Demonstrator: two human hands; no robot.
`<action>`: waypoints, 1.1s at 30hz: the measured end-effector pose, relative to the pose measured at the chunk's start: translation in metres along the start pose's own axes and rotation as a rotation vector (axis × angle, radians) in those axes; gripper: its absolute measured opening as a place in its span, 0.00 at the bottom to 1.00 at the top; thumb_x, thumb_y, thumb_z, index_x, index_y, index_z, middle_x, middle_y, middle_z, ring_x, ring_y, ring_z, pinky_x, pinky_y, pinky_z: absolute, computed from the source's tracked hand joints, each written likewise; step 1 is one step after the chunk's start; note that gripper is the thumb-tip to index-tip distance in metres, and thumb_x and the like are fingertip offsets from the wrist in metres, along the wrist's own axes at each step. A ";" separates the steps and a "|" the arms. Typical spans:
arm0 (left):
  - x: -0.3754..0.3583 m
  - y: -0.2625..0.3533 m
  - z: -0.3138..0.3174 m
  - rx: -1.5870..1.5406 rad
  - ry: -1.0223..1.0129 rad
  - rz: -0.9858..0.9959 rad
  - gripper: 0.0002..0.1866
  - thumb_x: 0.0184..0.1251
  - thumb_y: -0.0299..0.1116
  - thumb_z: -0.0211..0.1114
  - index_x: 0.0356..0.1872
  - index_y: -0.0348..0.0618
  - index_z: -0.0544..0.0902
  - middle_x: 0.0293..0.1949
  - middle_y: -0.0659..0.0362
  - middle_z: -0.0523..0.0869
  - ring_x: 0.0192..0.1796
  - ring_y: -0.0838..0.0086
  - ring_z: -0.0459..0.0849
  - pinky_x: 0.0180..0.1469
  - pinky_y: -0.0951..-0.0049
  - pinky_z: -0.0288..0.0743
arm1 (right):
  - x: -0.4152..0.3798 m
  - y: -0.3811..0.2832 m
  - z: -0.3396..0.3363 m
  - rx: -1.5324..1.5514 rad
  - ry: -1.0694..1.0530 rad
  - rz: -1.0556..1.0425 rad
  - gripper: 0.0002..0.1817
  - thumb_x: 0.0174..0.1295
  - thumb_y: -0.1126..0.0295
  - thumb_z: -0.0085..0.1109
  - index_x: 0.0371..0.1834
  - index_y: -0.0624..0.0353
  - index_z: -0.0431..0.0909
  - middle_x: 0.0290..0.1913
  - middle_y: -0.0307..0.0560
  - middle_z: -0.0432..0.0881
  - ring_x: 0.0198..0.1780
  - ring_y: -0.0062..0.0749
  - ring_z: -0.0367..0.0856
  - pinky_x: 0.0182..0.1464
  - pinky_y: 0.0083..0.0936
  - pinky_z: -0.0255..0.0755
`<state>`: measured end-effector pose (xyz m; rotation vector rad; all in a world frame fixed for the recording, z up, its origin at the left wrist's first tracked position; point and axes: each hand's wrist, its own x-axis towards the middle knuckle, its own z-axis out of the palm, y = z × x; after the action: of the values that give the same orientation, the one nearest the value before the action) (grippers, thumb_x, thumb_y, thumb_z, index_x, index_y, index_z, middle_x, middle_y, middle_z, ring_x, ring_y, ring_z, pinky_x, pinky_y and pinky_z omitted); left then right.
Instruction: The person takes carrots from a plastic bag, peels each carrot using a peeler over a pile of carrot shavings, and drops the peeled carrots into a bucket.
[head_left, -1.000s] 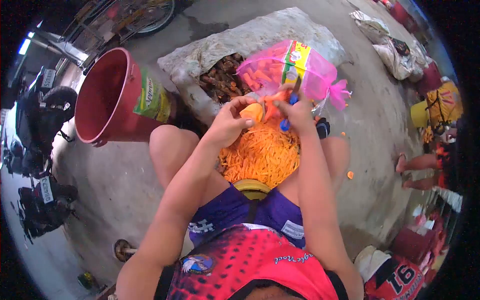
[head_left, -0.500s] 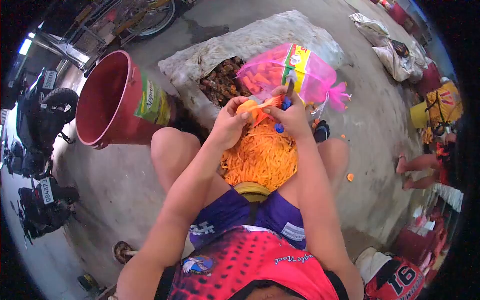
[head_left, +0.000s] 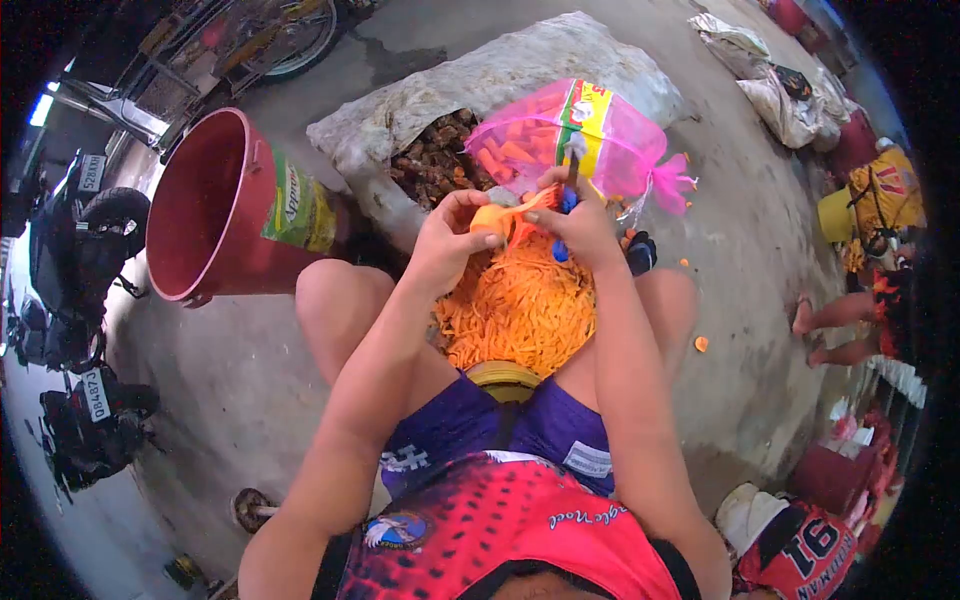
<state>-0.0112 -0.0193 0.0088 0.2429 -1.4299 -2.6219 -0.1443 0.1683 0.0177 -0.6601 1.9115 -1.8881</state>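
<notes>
Fingers of my left hand (head_left: 455,240) are wrapped round an orange piece (head_left: 490,222), which looks like a peeled carrot. My right hand (head_left: 580,222) grips a tool with blue parts (head_left: 569,200) and a dark shaft pointing up, held against the orange piece. Orange strips hang between the two hands. Directly below them, a heap of orange shreds (head_left: 520,310) fills a yellow container (head_left: 503,378) between the knees. Beyond the hands lies a pink mesh bag (head_left: 625,150) with orange chunks inside.
A large red bucket (head_left: 200,210) stands at the left. A white sack (head_left: 500,75) with dark brown pieces (head_left: 440,155) lies ahead. Motorcycles (head_left: 70,270) are at far left. Another person's legs (head_left: 840,325) show at right, near a yellow bucket (head_left: 836,215).
The view has shifted slightly. Both hands stay close together on the same things, and the orange piece has turned a little.
</notes>
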 end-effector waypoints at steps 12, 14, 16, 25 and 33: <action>-0.002 0.001 -0.002 -0.222 -0.091 0.007 0.27 0.58 0.28 0.80 0.58 0.36 0.79 0.55 0.55 0.85 0.56 0.70 0.86 0.59 0.68 0.82 | 0.014 0.016 -0.011 -0.154 0.130 0.117 0.24 0.50 0.65 0.85 0.47 0.55 0.81 0.40 0.34 0.83 0.43 0.23 0.79 0.48 0.26 0.76; -0.005 0.007 -0.004 -0.314 -0.121 -0.001 0.28 0.60 0.29 0.80 0.60 0.36 0.78 0.56 0.54 0.85 0.56 0.69 0.86 0.59 0.67 0.82 | 0.019 0.022 -0.018 -0.153 0.194 0.137 0.23 0.51 0.66 0.85 0.46 0.55 0.81 0.41 0.34 0.83 0.44 0.22 0.79 0.50 0.26 0.75; -0.003 0.005 -0.003 -0.254 -0.038 -0.011 0.32 0.61 0.34 0.80 0.64 0.37 0.77 0.57 0.54 0.85 0.59 0.68 0.85 0.62 0.64 0.82 | 0.014 0.003 -0.007 -0.035 0.134 0.122 0.23 0.51 0.66 0.84 0.46 0.55 0.81 0.42 0.34 0.83 0.45 0.22 0.79 0.51 0.27 0.75; -0.005 0.005 0.003 0.066 -0.035 -0.081 0.29 0.59 0.26 0.78 0.63 0.33 0.79 0.57 0.55 0.85 0.57 0.71 0.86 0.61 0.67 0.82 | -0.002 -0.015 -0.003 -0.080 -0.012 0.034 0.23 0.50 0.68 0.84 0.46 0.56 0.80 0.45 0.35 0.83 0.50 0.22 0.78 0.57 0.25 0.73; -0.009 0.007 -0.003 0.037 -0.082 -0.091 0.36 0.53 0.34 0.85 0.62 0.31 0.79 0.56 0.53 0.87 0.55 0.69 0.87 0.64 0.65 0.80 | 0.016 0.004 -0.017 -0.225 0.130 0.071 0.26 0.50 0.66 0.84 0.49 0.56 0.80 0.43 0.34 0.82 0.47 0.21 0.80 0.53 0.25 0.75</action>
<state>-0.0015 -0.0236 0.0143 0.2110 -1.5298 -2.7085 -0.1675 0.1735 0.0152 -0.5374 2.2215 -1.7269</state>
